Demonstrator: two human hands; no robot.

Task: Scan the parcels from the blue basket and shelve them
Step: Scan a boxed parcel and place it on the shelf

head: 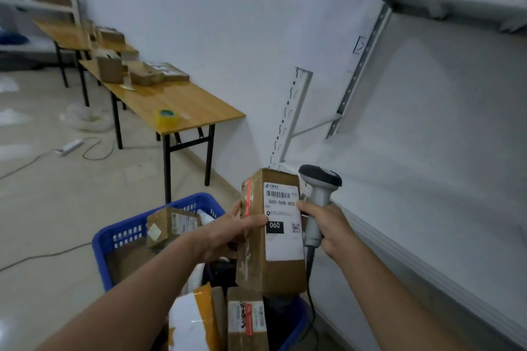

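My left hand (238, 226) grips a tall brown cardboard parcel (273, 271) by its left edge, thumb across the front, holding it upright above the blue basket (122, 232). The parcel's white label with a barcode and "060" faces me. Just right of the parcel, my right hand (328, 226) grips the handle of a grey barcode scanner (319, 182), its dark head level with the top of the parcel. The basket holds several other parcels, brown boxes and a white and yellow bag (194, 319).
White metal shelving (427, 128) fills the right side, its lower shelf edge (399, 245) close to my right arm. Wooden tables (176, 100) with boxes and a yellow tape roll (167, 119) stand at the left wall. Cables and a power strip (68, 147) lie on the floor.
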